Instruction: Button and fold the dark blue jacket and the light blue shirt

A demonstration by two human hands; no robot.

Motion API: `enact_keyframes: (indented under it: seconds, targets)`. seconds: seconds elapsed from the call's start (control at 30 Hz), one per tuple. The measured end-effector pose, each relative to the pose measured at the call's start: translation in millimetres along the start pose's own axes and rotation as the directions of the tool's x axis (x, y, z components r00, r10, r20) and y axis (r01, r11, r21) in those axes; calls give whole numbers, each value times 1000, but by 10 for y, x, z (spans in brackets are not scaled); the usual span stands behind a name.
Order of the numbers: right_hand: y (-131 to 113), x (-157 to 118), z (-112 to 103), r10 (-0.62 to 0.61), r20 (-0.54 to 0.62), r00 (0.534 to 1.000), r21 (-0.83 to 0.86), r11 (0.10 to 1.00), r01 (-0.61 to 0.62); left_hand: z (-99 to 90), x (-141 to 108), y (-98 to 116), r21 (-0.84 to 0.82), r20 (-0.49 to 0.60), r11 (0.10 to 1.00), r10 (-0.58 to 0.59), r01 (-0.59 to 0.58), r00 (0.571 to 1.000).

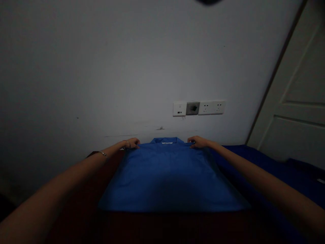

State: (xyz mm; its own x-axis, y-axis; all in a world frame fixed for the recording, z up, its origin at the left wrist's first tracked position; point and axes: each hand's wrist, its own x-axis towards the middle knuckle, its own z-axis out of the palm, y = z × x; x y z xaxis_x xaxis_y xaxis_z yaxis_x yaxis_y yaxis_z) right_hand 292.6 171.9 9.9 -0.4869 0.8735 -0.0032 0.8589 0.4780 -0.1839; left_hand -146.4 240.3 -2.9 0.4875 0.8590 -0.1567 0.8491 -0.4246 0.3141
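Observation:
A blue collared shirt (169, 176) is spread out in the middle, its collar at the far end near the wall and its straight lower edge toward me. My left hand (132, 143) pinches the shirt's left shoulder, with a thin bracelet on the wrist and another on the forearm. At the right shoulder, my right hand (198, 142) has its fingers closed on the cloth. Both arms reach forward along the sides of the shirt.
Beneath the shirt lies a dark red surface (83, 200). Dark blue cloth (269, 173) covers the right side. Behind stands a pale wall (142, 67) with a row of sockets (210, 107). A panelled door (299, 101) is at the right.

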Motion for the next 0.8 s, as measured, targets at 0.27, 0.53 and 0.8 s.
enact_keyframes:
  seconds: [0.27,0.53,0.8]
  targets:
    - [-741,-905,-981,-2,-71,997,18,1000,3,-750,-416,416,-3,-113,991,136,-137,984]
    - [-1417,-2039,-1718,136,-175,975,44,990,-131,-1439,-383,1174,64,-263,931,362,-358,894]
    - [-1731,-3202,-2036,297,-283,912,140,953,-267,-1715,-232,2470,101,-322,865,495,-491,807]
